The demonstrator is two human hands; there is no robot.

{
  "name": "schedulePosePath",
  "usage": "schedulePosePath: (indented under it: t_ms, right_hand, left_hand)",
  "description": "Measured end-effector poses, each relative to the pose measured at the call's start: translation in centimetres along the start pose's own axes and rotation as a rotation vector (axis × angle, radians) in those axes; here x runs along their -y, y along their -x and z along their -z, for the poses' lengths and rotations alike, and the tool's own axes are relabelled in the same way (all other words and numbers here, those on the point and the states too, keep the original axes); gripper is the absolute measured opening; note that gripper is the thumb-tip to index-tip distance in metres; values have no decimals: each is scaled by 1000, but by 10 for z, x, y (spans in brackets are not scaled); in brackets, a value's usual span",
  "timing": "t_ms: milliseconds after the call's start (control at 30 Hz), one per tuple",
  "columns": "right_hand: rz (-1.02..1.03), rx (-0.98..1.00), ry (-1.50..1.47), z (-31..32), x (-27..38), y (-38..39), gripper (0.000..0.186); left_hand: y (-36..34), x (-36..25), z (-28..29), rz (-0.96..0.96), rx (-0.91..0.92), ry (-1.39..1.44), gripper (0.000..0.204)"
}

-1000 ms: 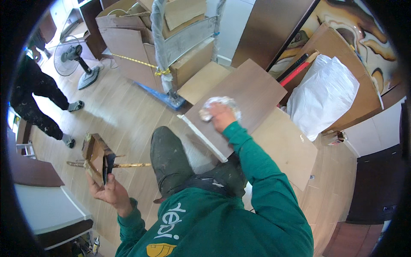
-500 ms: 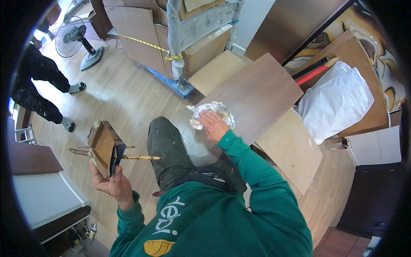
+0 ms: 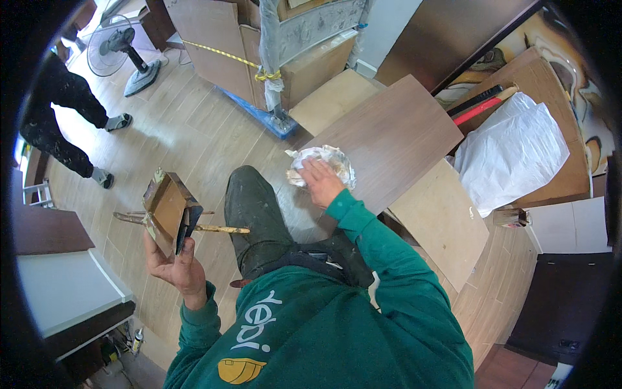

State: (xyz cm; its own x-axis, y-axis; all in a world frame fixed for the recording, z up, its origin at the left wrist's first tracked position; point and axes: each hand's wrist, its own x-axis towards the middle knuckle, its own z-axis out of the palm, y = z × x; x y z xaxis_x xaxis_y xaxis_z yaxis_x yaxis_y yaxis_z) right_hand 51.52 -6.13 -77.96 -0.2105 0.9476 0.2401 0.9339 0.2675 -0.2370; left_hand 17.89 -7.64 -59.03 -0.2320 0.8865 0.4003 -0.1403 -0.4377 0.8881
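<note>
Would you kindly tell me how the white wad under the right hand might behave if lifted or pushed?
The crumpled white wad is probably floppy, since its edge shows loose, uneven folds. It might squash rather than roll, being bunched beneath the right hand. Its thin, wrinkled look suggests it may be light.

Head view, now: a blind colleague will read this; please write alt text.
A person's right hand rests on a crumpled whitish wad at the edge of a brown board, while the left hand holds an open brown container. A co-worker's legs and a fan appear at upper left.
</note>
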Motion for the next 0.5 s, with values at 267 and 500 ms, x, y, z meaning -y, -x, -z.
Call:
schedulePosePath:
  t_ms: [267, 500]
  right_hand:
    - [-814, -167, 229, 182, -139, 71, 25]
    - [-828, -358, 429, 208, -108, 192, 44]
  left_hand:
    - [1, 13, 1, -69, 121, -88, 63]
    - [7, 32, -25, -14, 186, -36, 65]
